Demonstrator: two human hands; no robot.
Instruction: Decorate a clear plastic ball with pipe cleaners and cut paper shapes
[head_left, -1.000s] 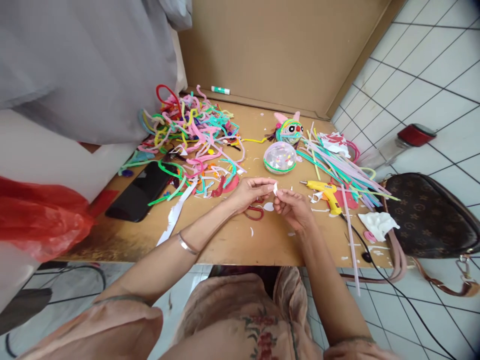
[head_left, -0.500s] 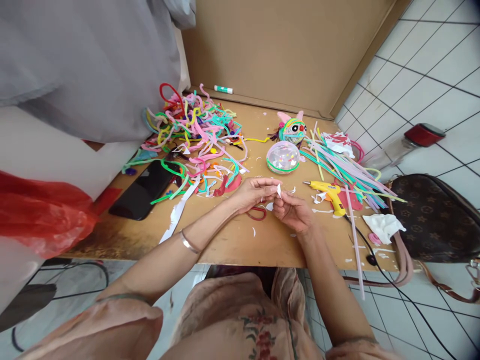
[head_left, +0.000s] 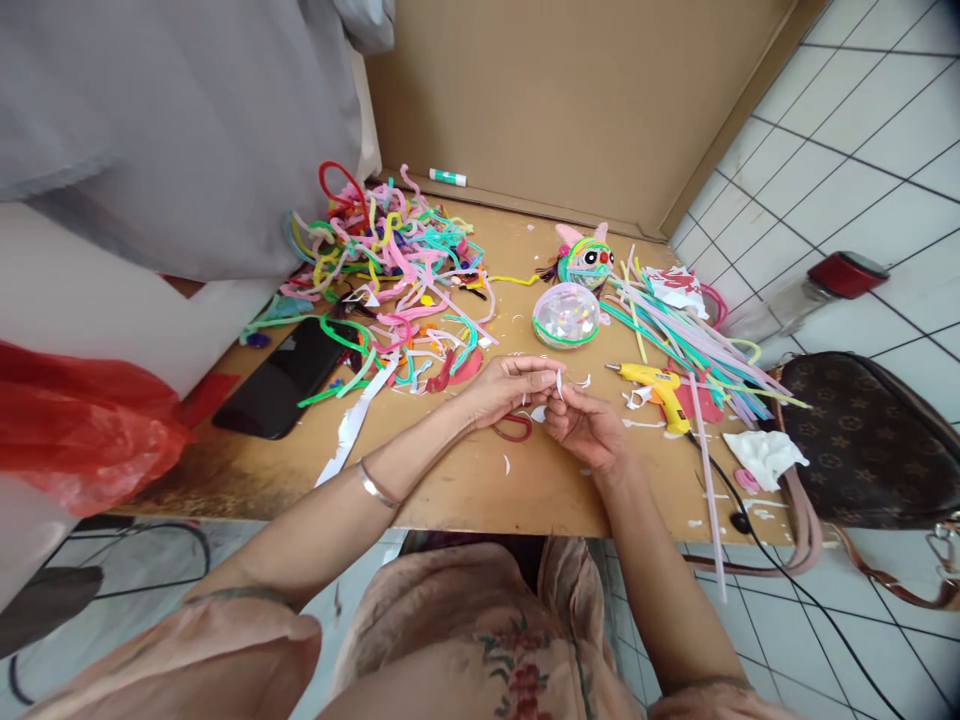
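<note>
Over the middle of the table, my left hand (head_left: pixel 510 388) and my right hand (head_left: pixel 583 425) meet at their fingertips. Between them they pinch a small white paper piece (head_left: pixel 559 384), narrow and curved. Partly covered by my hands, a pair of scissors with red handles (head_left: pixel 514 428) lies on the wood; its blades are hidden. Just beyond my fingers sits a clear dome (head_left: pixel 566 318) with coloured dots and a green rim. Behind it stands a decorated ball (head_left: pixel 586 262) with pink ears, black-and-white eyes and a red nose. Small white paper scraps (head_left: pixel 507 465) lie around my hands.
A yellow glue gun (head_left: pixel 656 388) rests on the right, its black cord running off the front edge. Straight pipe cleaners (head_left: pixel 675 335) and a brown bag (head_left: pixel 862 440) lie beyond. On the left are tangled pipe cleaners (head_left: pixel 397 240), a black phone (head_left: pixel 281 385) and a white paper strip (head_left: pixel 356 420).
The white paper piece has turned slightly between my fingertips and now appears narrower. Both hands stay in nearly the same place; the objects on the table have not moved.
</note>
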